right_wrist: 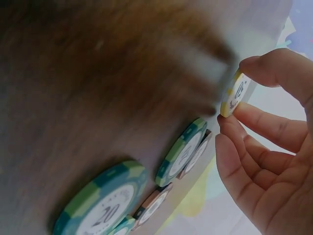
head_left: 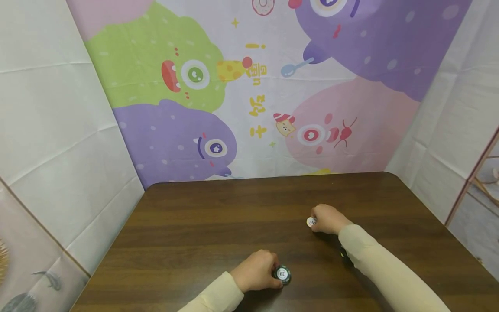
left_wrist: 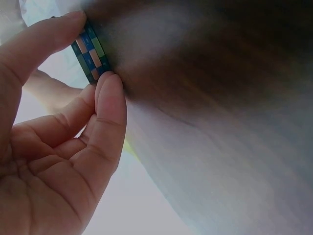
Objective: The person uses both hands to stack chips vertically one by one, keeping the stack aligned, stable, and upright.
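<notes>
The left hand (head_left: 257, 269) has its thumb and fingers bent around a small stack of chips (head_left: 283, 274), pinched by the edges. The top chip, green-rimmed with a white face reading 20, sits at the fingertips, on the side toward the other hand; the layers beneath show bands of green, blue and pink. Whether the stack is touching the wood I can't tell.

Farther from the person and off to the left hand's right, the right hand (head_left: 329, 219) pinches a single yellow-edged chip (right_wrist: 237, 93) between thumb and fingers, its white face showing. I can't make out its number for certain.

Back from those right fingertips, toward the wrist, more chips lie on the table: a green chip marked 20 (right_wrist: 105, 205), a second green chip (right_wrist: 182, 152) closer to the fingers, and a brown-edged chip (right_wrist: 152, 205) beside them. Another brown one is partly hidden behind the second green. A dark bit peeks out beside the right sleeve (head_left: 386, 268), too covered to name.

Around both hands spreads the dark wooden table (head_left: 234, 212). Beyond its far edge, past the fingers, hangs a backdrop (head_left: 212, 47) of one-eyed cartoon monsters in green, purple and pink.
</notes>
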A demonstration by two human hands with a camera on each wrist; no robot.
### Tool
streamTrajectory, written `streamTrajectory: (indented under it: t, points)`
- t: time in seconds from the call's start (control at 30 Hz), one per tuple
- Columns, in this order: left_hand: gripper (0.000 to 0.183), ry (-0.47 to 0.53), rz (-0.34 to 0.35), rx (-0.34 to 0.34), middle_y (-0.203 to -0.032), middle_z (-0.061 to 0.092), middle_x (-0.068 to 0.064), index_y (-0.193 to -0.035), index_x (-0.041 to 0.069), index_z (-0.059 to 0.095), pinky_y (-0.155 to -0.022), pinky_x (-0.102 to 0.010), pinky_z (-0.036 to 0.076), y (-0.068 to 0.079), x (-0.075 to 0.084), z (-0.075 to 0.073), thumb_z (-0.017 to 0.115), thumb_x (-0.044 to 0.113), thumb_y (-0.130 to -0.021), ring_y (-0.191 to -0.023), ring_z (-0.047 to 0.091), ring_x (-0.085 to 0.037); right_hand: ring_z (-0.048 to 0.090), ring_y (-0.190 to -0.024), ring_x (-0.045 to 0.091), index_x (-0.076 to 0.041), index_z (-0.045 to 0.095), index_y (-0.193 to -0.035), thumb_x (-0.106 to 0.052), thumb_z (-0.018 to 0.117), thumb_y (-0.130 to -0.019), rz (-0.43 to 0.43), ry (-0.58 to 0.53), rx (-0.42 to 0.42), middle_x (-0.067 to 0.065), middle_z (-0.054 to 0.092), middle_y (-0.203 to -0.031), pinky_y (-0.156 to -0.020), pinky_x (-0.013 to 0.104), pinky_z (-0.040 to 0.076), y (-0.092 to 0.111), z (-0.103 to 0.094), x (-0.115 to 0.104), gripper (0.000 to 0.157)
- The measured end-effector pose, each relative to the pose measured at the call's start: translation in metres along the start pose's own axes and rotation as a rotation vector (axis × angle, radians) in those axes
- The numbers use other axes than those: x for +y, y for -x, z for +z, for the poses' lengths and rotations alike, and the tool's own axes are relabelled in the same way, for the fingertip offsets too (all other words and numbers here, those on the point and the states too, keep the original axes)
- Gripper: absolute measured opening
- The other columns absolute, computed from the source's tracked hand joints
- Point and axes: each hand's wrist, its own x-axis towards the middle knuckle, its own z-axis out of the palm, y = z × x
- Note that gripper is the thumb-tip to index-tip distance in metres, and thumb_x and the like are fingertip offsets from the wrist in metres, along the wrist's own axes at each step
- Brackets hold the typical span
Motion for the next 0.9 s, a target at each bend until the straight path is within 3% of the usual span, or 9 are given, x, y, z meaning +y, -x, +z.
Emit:
streamTrajectory:
  t: [0.27, 0.53, 0.9]
  points:
    - [0.028, -0.001, 0.002, -0.003, -0.069, 0.052, 0.012, -0.087, 0.01, 0.068, -0.056, -0.014, 0.04, 0.0, -0.001, 0.0, 0.085, 0.025, -0.071, -0.06, 0.044, 0.002, 0.054, -0.076, 0.017, -0.003, 0.068, -0.093, -0.016, 0.075, -0.076, -0.046, 0.002, 0.011, 0.005, 0.064, -0.086, -0.071, 0.037, 0.048, 0.003, -0.002, -0.012, 0.023]
    - [0.028, -0.012, 0.006, 0.003, -0.068, 0.052, 0.012, -0.086, 0.01, 0.068, -0.057, -0.014, 0.039, -0.001, -0.001, 0.0, 0.085, 0.025, -0.07, -0.061, 0.044, 0.001, 0.048, -0.072, 0.013, -0.007, 0.068, -0.091, -0.019, 0.075, -0.076, -0.115, -0.022, 0.044, 0.0, 0.059, -0.087, -0.066, 0.03, 0.043, 0.013, -0.001, -0.031, 0.021]
    - [0.028, 0.002, 0.011, 0.011, -0.067, 0.052, 0.012, -0.085, 0.01, 0.067, -0.055, -0.013, 0.04, -0.001, 0.0, 0.0, 0.086, 0.023, -0.069, -0.059, 0.044, 0.002, 0.05, -0.073, 0.005, -0.008, 0.07, -0.098, -0.022, 0.076, -0.079, -0.292, -0.071, 0.049, -0.003, 0.06, -0.091, -0.065, 0.022, 0.045, 0.043, 0.008, -0.064, 0.025]
